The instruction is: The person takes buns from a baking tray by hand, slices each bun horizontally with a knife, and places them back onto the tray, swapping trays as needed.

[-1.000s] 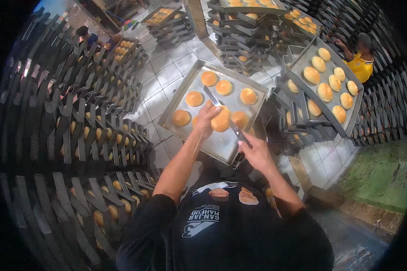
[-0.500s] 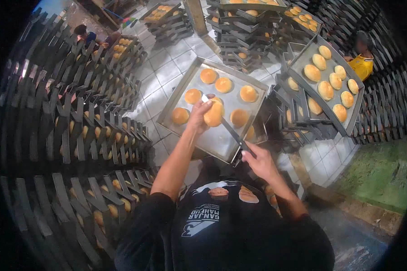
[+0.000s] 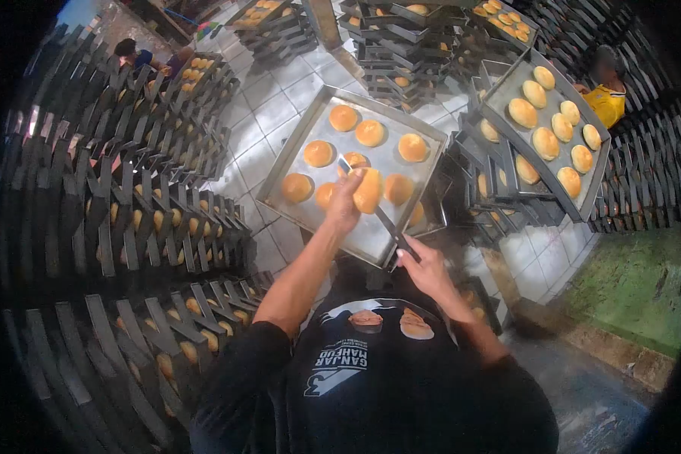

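My left hand (image 3: 345, 206) grips a golden round bun (image 3: 368, 192) above a metal tray (image 3: 280, 160). A knife (image 3: 387, 224) runs diagonally past the bun, its blade partly hidden behind it and its pale tip showing beyond my left fingers. Closed around the dark handle, my right hand (image 3: 425, 269) is over the tray's near corner. Several more buns lie spread on the tray, among them one at the far side (image 3: 343, 118) and one at the right (image 3: 412, 147).
To the right, a tilted tray of buns (image 3: 505, 140) tops a stack of trays. Tall stacks of dark trays (image 3: 129, 242) line the left side. One person in yellow (image 3: 605, 104) is at the far right; another person (image 3: 129, 54) is at the far left. Pale floor tiles (image 3: 268, 98) show between stacks.
My left hand and the bun have shifted slightly right and down over the tray, uncovering buns behind them. The knife has moved with them, and the whole view has shifted a little.
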Demonstrator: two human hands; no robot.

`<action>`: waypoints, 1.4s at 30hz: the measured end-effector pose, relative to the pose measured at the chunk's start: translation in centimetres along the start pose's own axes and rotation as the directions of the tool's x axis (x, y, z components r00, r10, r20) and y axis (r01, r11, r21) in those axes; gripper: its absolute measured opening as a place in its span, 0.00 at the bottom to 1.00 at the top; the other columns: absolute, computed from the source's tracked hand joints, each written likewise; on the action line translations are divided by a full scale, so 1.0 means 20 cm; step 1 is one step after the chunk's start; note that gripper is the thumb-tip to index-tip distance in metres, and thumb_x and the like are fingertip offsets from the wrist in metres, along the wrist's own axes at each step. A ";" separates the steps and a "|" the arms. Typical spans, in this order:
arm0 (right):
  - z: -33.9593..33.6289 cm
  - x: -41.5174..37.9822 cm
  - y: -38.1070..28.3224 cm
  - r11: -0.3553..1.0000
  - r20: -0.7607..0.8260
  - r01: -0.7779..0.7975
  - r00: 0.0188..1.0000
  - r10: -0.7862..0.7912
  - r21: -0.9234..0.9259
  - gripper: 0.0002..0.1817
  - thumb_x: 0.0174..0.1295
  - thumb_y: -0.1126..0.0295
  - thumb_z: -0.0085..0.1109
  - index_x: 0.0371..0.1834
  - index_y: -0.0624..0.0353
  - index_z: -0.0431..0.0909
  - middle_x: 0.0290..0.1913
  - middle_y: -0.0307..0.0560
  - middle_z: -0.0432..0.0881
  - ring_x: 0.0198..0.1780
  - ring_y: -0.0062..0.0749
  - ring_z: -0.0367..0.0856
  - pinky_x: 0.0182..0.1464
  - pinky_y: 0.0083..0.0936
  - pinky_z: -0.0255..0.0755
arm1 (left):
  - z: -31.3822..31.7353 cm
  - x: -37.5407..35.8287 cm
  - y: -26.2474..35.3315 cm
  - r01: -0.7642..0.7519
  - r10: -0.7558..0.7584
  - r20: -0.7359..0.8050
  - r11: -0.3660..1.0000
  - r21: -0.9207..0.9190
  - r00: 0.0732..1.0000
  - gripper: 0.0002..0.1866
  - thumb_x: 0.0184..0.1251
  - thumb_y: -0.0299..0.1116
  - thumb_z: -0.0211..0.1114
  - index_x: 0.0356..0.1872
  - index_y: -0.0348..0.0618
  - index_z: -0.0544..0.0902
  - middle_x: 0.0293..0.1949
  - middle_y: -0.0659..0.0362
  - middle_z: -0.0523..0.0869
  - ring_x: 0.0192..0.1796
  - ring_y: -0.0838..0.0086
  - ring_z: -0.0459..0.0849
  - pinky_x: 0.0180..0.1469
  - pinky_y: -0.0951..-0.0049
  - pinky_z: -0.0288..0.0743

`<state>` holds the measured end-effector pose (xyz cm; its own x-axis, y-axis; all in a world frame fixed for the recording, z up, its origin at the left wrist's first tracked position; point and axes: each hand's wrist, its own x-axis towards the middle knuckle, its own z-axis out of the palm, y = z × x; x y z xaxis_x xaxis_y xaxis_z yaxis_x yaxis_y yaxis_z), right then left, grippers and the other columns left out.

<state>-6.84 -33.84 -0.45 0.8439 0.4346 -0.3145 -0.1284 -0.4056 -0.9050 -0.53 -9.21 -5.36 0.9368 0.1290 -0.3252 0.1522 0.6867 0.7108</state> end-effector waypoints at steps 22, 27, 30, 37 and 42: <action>-0.30 -0.46 0.48 0.792 0.102 -0.462 0.881 0.462 0.399 0.13 0.73 0.60 0.61 0.46 0.58 0.84 0.31 0.30 0.78 0.29 0.13 0.70 0.30 0.16 0.62 | -0.55 0.03 -0.31 -0.264 0.480 0.192 0.088 0.960 0.856 0.24 0.72 0.47 0.68 0.53 0.32 0.83 0.49 0.39 0.84 0.53 0.50 0.84 0.55 0.55 0.77; -0.23 -0.33 0.39 0.886 0.153 -0.305 0.951 0.267 0.349 0.12 0.75 0.63 0.57 0.42 0.60 0.81 0.21 0.27 0.68 0.19 0.10 0.61 0.22 0.17 0.53 | -0.72 0.15 -0.17 0.281 0.542 -0.283 0.087 0.956 0.791 0.29 0.62 0.50 0.75 0.53 0.35 0.81 0.53 0.39 0.83 0.58 0.45 0.83 0.61 0.52 0.76; -0.21 -0.26 0.38 0.903 0.181 -0.334 0.939 0.293 0.270 0.13 0.75 0.62 0.59 0.52 0.58 0.84 0.31 0.33 0.81 0.26 0.13 0.70 0.28 0.17 0.64 | -0.68 0.15 -0.11 0.380 0.354 -0.404 0.138 0.914 0.844 0.34 0.57 0.52 0.78 0.54 0.33 0.80 0.54 0.39 0.82 0.58 0.45 0.83 0.61 0.50 0.77; -0.11 -0.04 0.17 0.919 0.126 -0.261 0.964 0.233 0.297 0.18 0.75 0.68 0.57 0.66 0.57 0.81 0.31 0.32 0.83 0.26 0.13 0.73 0.28 0.17 0.67 | -0.61 0.09 -0.26 0.179 0.206 -0.231 0.243 0.953 0.951 0.42 0.52 0.50 0.82 0.61 0.32 0.75 0.57 0.38 0.83 0.57 0.46 0.86 0.62 0.50 0.79; 0.00 0.16 0.03 0.945 0.041 -0.113 0.994 0.105 0.307 0.21 0.73 0.67 0.61 0.67 0.62 0.80 0.38 0.36 0.87 0.36 0.14 0.80 0.40 0.20 0.76 | -0.50 0.05 -0.12 -0.064 0.105 -0.170 0.971 0.229 0.980 0.36 0.66 0.38 0.78 0.69 0.37 0.69 0.57 0.52 0.84 0.61 0.62 0.85 0.59 0.56 0.84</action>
<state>-4.25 -32.83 -2.04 0.8036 0.4223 -0.4194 -0.3763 -0.1854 -0.9078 -3.05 -3.53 -13.74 0.8804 0.3200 -0.3500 0.1597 0.4949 0.8542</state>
